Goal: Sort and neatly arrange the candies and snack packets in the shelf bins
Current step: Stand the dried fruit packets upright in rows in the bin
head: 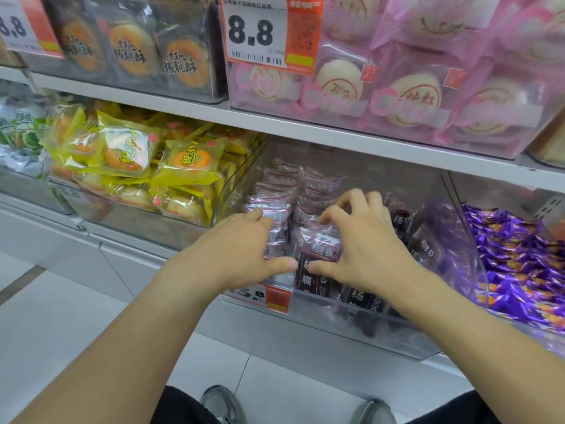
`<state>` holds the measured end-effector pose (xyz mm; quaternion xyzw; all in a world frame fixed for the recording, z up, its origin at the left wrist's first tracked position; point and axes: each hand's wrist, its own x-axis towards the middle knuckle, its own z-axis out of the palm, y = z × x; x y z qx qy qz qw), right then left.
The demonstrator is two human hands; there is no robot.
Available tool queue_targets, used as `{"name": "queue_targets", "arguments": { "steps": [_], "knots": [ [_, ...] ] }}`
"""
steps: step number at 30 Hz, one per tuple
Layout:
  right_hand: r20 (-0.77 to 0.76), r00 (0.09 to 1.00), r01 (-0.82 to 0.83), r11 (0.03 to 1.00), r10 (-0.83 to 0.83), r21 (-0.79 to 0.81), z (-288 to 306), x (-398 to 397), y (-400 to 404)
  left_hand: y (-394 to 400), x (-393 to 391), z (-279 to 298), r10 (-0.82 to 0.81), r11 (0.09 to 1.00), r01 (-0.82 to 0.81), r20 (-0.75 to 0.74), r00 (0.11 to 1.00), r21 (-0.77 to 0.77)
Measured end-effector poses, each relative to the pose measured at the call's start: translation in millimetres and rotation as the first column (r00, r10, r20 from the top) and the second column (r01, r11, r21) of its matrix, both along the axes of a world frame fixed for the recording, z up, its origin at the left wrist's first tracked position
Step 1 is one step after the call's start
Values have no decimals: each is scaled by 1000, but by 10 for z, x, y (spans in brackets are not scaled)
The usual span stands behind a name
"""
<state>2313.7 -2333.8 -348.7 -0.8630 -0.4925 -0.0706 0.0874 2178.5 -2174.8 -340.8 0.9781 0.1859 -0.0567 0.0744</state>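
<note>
Both hands reach into the clear hard-plastic shelf bin (pixel 452 264). The left hand (pixel 244 249) lies with straight fingers on a row of glossy dark-maroon crinkled film packets (pixel 275 191) running away from it. The right hand (pixel 363 246), fingers curled, pinches one oblong maroon packet (pixel 315 252), its long axis pointing toward the person, between both thumbs

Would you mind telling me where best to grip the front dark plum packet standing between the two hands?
Probably by its upper half, from above: the dark plum packet stands upright behind the clear bin's front wall, with neighbours close on both sides, so only its top is exposed. The right hand already rests there; the left hand steadies the adjacent stack.
</note>
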Motion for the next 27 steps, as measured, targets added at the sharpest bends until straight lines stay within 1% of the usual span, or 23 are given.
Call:
{"name": "queue_targets", "arguments": {
  "steps": [1,3,4,5,6,9,10,13,14,17,20,22,24,25,27],
  "knots": [
    [-42,999,0,1000,-2,-28,24,4,-17,5,-1,8,-2,1000,2,-1,1000,-14],
    [-208,978,-20,995,-1,-97,72,7,-62,13,-9,22,-4,999,4,-6,1000,-36],
    [-257,966,-39,993,8,-115,98,6,-85,14,-12,27,-6,999,5,-8,1000,-42],
    [-273,962,-60,992,27,-111,114,13,-107,12,-15,29,-6,999,6,-9,1000,-46],
    [-286,957,-80,994,54,-81,126,20,-117,11,-16,32,-7,999,7,-8,1000,-48],
    [-366,922,-92,990,126,111,131,30,-63,7,-9,45,-15,999,15,1,1000,-51],
    [-369,920,-97,988,135,121,113,40,-27,9,-8,46,-14,998,14,1,1000,-58],
    [-319,945,-91,995,76,-32,14,95,45,15,-17,44,-2,997,5,47,999,-75],
    [-337,940,-75,996,55,-46,-9,112,53,13,-18,49,3,997,3,83,997,-78],
    [-437,899,-54,998,36,-29,-15,145,34,-19,-6,67,-3,998,14,182,983,-59],
    [-434,899,-76,996,53,-35,76,158,-20,-104,68,75,-57,998,52,253,966,26],
    [-440,896,-60,998,64,25,146,233,-77,-161,146,49,-92,995,77,235,968,69],
    [-441,897,15,997,21,79,180,378,-119,-197,217,24,-116,989,96,198,973,108],
    [-424,905,59,996,-27,61,182,458,-117,-201,245,12,-127,987,105,185,975,123],
    [-397,913,80,995,-95,-54,170,563,-58,-208,289,11,-146,984,126,161,976,126]
  ]
}}
